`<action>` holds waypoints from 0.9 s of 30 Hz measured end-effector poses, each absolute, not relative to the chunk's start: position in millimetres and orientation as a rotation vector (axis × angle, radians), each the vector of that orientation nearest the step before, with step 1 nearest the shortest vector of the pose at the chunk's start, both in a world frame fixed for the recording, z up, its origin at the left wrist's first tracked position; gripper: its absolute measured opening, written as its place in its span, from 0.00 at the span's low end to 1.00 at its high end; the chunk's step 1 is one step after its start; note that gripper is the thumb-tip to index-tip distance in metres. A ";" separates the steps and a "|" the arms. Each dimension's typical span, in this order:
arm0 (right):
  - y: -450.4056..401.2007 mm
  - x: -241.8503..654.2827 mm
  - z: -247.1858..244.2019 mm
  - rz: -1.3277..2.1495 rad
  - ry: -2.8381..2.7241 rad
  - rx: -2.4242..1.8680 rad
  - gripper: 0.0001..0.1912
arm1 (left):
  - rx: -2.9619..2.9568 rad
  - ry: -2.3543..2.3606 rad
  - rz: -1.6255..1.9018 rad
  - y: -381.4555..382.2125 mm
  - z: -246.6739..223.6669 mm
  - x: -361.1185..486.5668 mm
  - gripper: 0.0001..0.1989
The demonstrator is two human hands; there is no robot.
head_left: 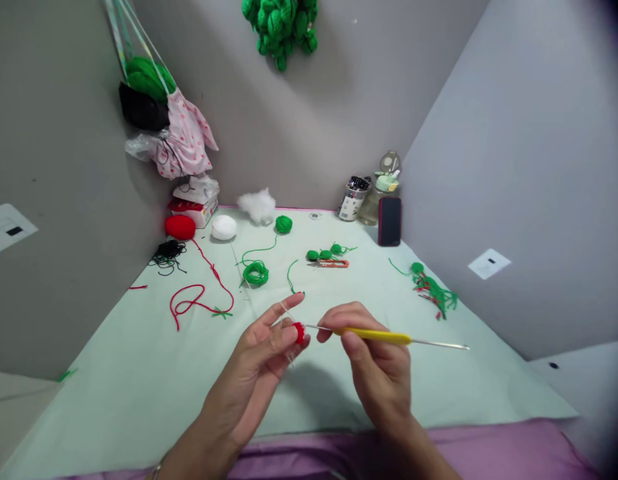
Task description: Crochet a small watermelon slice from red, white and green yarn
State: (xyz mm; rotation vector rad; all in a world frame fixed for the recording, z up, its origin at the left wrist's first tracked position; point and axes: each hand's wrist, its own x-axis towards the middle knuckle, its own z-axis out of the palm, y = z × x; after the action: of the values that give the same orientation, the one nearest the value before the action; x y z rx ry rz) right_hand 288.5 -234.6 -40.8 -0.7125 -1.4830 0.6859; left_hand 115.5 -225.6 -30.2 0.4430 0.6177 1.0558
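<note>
Between the thumb and fingers of my left hand [263, 347] is a small red crochet piece [299, 332]. A thin white yarn [285, 308] runs over the raised index finger of that hand. My right hand [371, 360] grips a crochet hook [379, 335] by its yellow handle, with metal ends on both sides. The hook's left tip reaches the red piece; whether it passes through a stitch is too small to tell. Farther back, the white yarn ball [224, 227] has a strand leading toward my left hand.
A red yarn ball [180, 227], green yarn ball [283, 225], green coil [255, 273] and white stuffing [259, 205] lie at the back left. Orange thread snips [331, 264] lie mid-table. A phone [389, 222], pen holder [353, 200] and green-red yarn pieces [433, 291] are on the right.
</note>
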 end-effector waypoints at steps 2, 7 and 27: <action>-233.2 289.2 -42.0 0.785 -1.383 -0.679 0.11 | 0.464 0.648 1.098 -226.1 -28.9 115.5 0.29; -230.7 284.5 -41.9 0.850 -1.358 -0.666 0.10 | 0.588 0.714 1.170 -229.6 -29.7 119.7 0.26; -226.4 283.4 -37.1 0.734 -1.462 -0.726 0.09 | 0.692 0.761 1.114 -224.3 -32.2 117.0 0.22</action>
State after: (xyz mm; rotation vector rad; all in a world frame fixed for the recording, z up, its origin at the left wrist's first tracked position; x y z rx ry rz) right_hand 283.4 -226.4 -37.1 -0.7259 -1.4621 0.7335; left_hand 117.0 -224.3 -32.2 0.6919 0.7614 1.1139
